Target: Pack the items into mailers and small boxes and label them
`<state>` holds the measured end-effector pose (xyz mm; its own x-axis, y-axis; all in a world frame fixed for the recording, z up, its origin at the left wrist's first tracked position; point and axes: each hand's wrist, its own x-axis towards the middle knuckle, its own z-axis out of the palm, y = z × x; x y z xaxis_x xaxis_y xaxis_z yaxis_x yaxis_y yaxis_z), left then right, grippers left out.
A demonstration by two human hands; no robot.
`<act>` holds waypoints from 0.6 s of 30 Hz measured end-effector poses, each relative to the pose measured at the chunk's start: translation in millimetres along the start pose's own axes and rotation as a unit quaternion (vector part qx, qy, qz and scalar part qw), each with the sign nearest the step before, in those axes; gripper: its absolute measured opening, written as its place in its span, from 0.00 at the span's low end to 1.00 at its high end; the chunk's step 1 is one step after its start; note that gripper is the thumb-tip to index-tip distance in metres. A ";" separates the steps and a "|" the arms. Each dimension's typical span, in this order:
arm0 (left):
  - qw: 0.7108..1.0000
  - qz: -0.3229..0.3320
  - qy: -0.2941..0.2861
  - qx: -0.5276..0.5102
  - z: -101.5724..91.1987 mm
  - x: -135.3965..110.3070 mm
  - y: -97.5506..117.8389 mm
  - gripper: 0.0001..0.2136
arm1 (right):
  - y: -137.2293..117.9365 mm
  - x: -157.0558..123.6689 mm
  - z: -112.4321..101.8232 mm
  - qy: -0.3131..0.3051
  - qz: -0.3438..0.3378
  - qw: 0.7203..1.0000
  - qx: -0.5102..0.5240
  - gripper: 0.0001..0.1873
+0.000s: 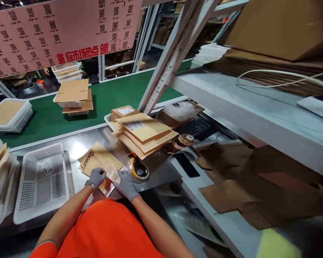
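Your left hand (97, 176) and right hand (127, 185), both in gray gloves, are closed on the near end of a brown paper envelope (99, 161) that lies flat on the metal table (161, 168), with its far end pointing away from you. Just right of the envelope sits a tape roll (138, 170), almost touching your right hand, and just left of it sits a white basket (40, 181). Behind the envelope is a bare bit of table, then a pile of envelopes (144, 134) and the green belt (110, 96).
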<state>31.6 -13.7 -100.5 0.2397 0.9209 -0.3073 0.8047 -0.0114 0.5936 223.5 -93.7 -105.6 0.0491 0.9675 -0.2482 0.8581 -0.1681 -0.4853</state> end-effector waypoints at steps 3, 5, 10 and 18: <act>0.999 0.018 -0.009 0.044 -5.7 -4.0 -1.3 0.09 | -7.4 2.7 -0.9 0.014 0.034 0.999 0.007 0.34; 0.997 0.022 -0.007 0.074 -8.6 -5.1 -2.0 0.10 | -15.7 0.8 -1.0 0.014 0.010 1.000 -0.027 0.33; 0.988 0.068 -0.053 0.126 -7.6 -17.1 3.0 0.11 | -36.2 -1.4 6.9 0.007 -0.040 0.998 -0.053 0.41; 0.973 0.129 -0.108 0.158 -11.7 -39.6 11.4 0.12 | -21.6 2.8 17.4 0.148 0.013 0.974 0.171 0.66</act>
<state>24.9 -45.8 -72.8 0.5372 0.7682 -0.3482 0.8210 -0.3815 0.4248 196.3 -90.7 -110.4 0.2570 0.9658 -0.0356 0.6368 -0.1970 -0.7455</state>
